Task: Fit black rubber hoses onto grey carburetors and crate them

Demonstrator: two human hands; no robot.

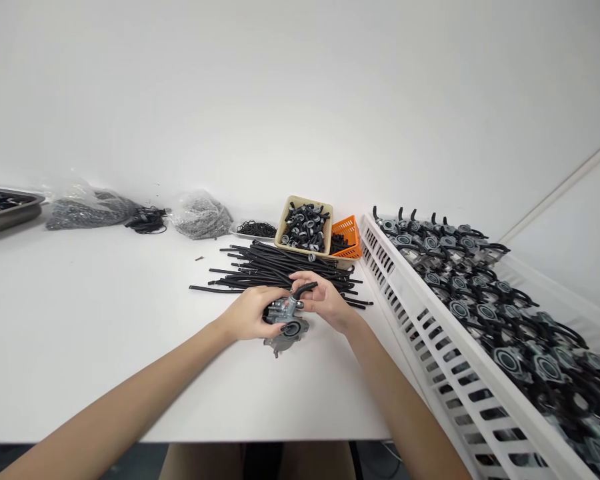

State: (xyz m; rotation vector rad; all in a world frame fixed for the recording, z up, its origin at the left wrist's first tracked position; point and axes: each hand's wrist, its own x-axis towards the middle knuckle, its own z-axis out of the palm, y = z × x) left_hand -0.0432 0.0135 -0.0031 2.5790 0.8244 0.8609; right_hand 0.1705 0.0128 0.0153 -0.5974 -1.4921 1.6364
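My left hand (253, 313) is wrapped round a grey metal carburetor (285, 322) held just above the white table (80, 333). A short black rubber hose (304, 289) sticks up from the carburetor's top. My right hand (325, 301) pinches that hose near its base. Both hands sit just in front of a pile of black hoses (275, 268).
A beige bin of black clips (306, 227) and an orange basket (347, 237) stand behind the hoses. A long white crate (430, 320) of carburetors with hoses fills the right side. Plastic bags of small parts (200, 215) and a metal tray (5, 207) lie at the back left.
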